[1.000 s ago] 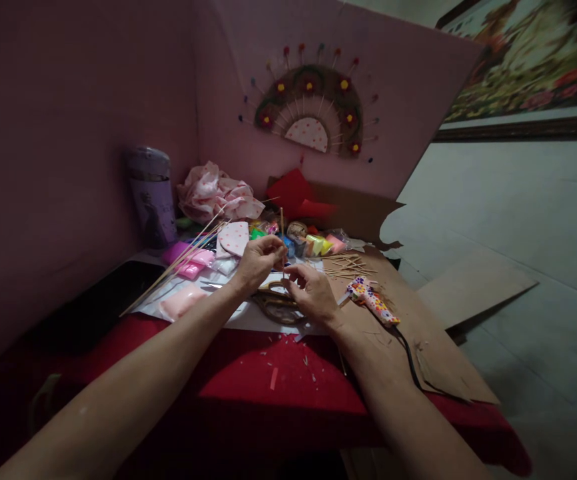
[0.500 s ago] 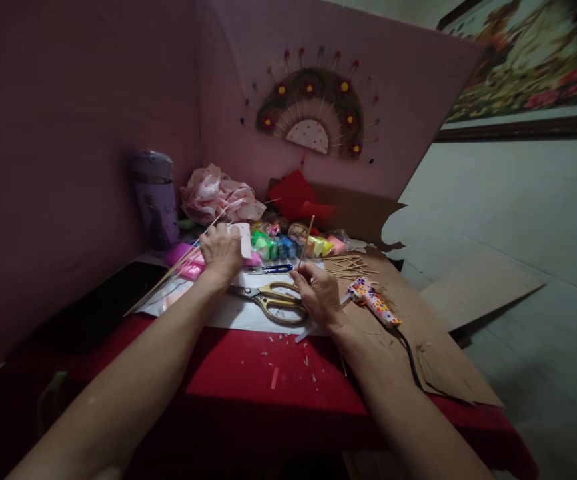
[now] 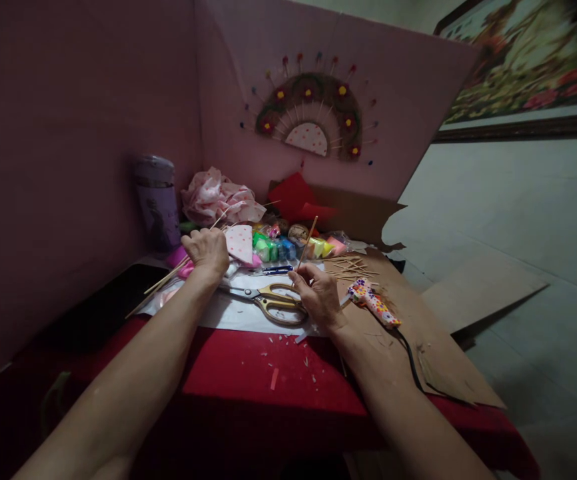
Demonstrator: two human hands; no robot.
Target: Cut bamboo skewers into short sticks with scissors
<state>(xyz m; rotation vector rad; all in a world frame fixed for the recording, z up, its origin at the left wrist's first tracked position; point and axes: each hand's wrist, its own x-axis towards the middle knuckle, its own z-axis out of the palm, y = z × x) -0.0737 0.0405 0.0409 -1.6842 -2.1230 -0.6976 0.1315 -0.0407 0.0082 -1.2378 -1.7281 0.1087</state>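
My left hand (image 3: 207, 252) is curled closed over long thin bamboo skewers (image 3: 161, 281), which stick out on both sides of it; how many it grips is hidden. My right hand (image 3: 316, 297) pinches a short brown stick (image 3: 308, 241) that points upward. Between the hands lie large scissors (image 3: 279, 303) with gold-coloured handles, on a white sheet (image 3: 228, 317). A white rounded piece with red dots (image 3: 240, 243) is beside my left fingers. A blue-handled cutter (image 3: 277, 270) lies behind the scissors.
A flower-patterned glue gun (image 3: 374, 303) lies on cardboard (image 3: 433, 347) at right, near loose sticks (image 3: 351, 267). Behind are colourful clay packets (image 3: 273, 247), crumpled pink fabric (image 3: 221, 197) and a purple tumbler (image 3: 157, 203). A decorated half-ring (image 3: 308, 93) hangs on the pink panel.
My left hand has shifted left and slightly down, uncovering more of the dotted piece. One skewer end has separated from the others. My right hand and its stick have barely moved.
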